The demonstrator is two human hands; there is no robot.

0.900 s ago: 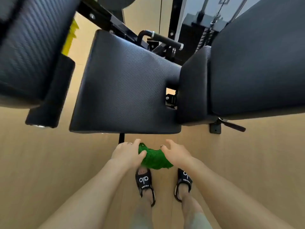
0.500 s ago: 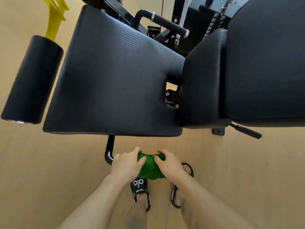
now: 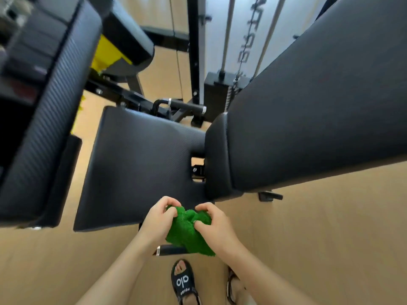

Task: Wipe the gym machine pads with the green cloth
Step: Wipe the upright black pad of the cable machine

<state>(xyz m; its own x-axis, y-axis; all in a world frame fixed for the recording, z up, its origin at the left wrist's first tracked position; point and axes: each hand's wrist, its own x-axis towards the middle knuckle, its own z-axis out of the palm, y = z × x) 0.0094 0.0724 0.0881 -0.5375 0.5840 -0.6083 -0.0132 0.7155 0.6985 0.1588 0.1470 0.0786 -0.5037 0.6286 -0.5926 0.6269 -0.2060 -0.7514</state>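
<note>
Your left hand [image 3: 159,219] and right hand [image 3: 214,223] both grip the bunched green cloth [image 3: 187,232] between them, at the near edge of the seat pad [image 3: 141,164]. Fold it flat first, then lay it on that pad and wipe away from you toward the back pad [image 3: 319,106] beyond your right hand.

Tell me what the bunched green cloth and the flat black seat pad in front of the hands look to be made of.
Bunched green cloth: seemingly terry or microfibre, matte; its surface is fuzzy and it crumples softly where the left hand and right hand grip it. Flat black seat pad: probably vinyl or faux leather over foam; fine ribbed texture, dull sheen, rounded edges.
</note>
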